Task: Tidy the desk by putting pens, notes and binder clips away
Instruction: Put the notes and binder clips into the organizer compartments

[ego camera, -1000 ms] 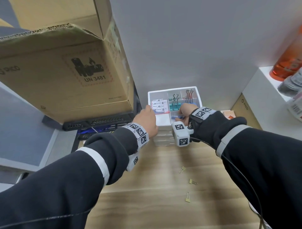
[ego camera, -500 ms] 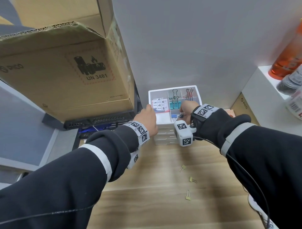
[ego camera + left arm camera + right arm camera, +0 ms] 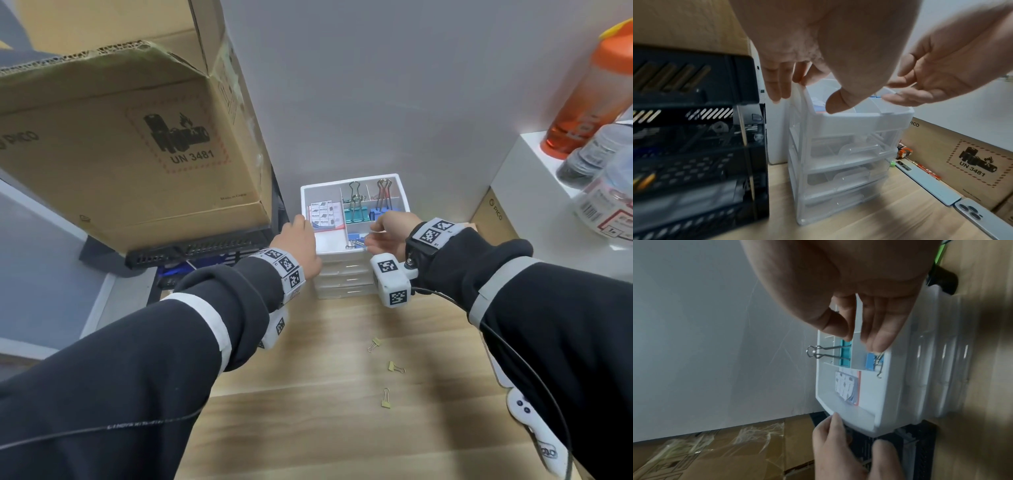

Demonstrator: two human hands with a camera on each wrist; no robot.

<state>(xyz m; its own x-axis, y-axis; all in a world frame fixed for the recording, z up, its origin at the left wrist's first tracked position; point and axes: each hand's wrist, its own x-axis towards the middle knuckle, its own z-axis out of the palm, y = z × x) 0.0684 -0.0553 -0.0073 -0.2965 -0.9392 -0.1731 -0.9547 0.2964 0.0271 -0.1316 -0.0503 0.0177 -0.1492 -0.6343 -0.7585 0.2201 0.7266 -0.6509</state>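
Both hands at the white organizer tray atop the clear drawer unit; clips partly stowed.

Left hand steadies the tray at its left edge, fingers straight, thumb over the front rim. Right hand hovers over the front-right compartment, grip loosely spread, holding nothing, fingertips just above a blue binder clip lying there. Teal clip stands in the middle rear compartment; notes pad leans in the left compartment. Three small yellow clips lie loose on the wooden surface, well apart from the tray.
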